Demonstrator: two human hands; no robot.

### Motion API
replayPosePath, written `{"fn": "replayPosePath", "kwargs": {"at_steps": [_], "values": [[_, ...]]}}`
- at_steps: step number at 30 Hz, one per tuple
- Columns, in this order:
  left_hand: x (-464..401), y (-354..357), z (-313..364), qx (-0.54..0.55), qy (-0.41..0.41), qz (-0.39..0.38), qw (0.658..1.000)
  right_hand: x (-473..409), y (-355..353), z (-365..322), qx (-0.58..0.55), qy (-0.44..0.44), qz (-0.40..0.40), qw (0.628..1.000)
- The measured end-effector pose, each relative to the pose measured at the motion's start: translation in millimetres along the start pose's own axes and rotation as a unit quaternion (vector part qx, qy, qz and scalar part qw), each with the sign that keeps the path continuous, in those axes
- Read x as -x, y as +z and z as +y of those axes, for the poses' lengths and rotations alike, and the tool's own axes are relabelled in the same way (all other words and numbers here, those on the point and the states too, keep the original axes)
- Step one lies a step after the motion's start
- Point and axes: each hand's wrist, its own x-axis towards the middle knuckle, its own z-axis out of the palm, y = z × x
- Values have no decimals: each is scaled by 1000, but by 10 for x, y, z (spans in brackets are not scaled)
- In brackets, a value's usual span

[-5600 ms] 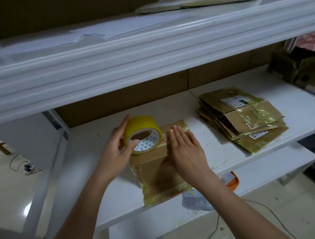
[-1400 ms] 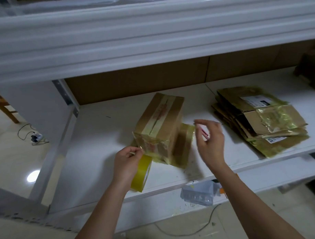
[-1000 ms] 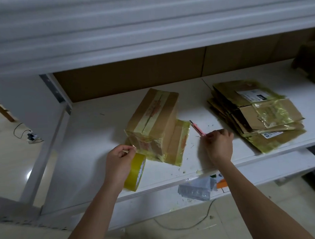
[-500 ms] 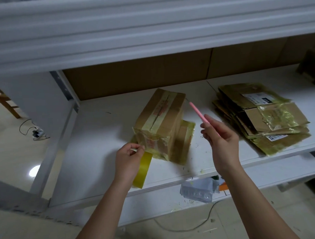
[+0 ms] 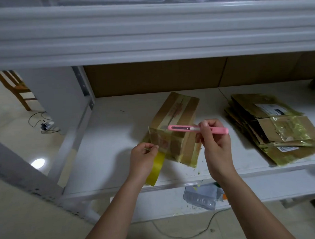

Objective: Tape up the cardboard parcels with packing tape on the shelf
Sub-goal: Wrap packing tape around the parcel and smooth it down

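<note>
At the middle of the frame, on the white shelf (image 5: 109, 139), a cardboard parcel (image 5: 173, 129) stands partly taped. Left hand (image 5: 143, 160) grips the yellow tape roll (image 5: 155, 170) against it; right hand (image 5: 215, 146) pinches a pink cutter (image 5: 185, 128). Cutting the strip looks next, needing taut tape.

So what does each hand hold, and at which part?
Right hand grips the pink cutter mid-body; left hand holds the yellow tape roll by its upper edge.

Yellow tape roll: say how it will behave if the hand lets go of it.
The yellow tape roll is round and stands on edge near the shelf front, so it may roll off. It looks light, and its strip seems stuck to the box, perhaps tethering it.
</note>
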Motion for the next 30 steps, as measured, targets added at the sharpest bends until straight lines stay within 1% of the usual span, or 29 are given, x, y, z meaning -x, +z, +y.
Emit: {"fn": "replayPosePath", "kwargs": {"at_steps": [3, 5, 8, 12, 16, 19, 22, 25, 27, 30], "values": [[-11, -10, 5, 9, 3, 9, 1000, 29, 56, 10, 24, -16, -61, 998], [-25, -20, 6, 11, 2, 4, 1000, 31, 86, 13, 60, -42, -87, 993], [-33, -41, 3, 8, 0, -3, 1000, -7, 108, 75, 94, -64, -103, 988], [-35, -78, 11, -5, -2, -7, 1000, -47, 78, 168, 142, -69, -146, 977], [-38, -98, 26, -8, -9, -12, 1000, -69, 47, 233, 186, -52, -154, 969], [-40, -94, 30, -6, -13, -10, 1000, -69, 71, 263, 214, -68, -168, 960], [-50, -81, 31, -4, -15, -8, 1000, -110, 90, 308, 256, -111, -187, 942], [-51, -93, 18, -9, -22, -2, 1000, -155, 53, 366, 307, -158, -221, 912], [-59, -144, 6, -12, -30, 7, 999, -157, 26, 370, 297, -163, -222, 914], [-56, -221, -14, -8, -35, 6, 999, -164, 25, 350, 262, -134, -203, 934]]}}
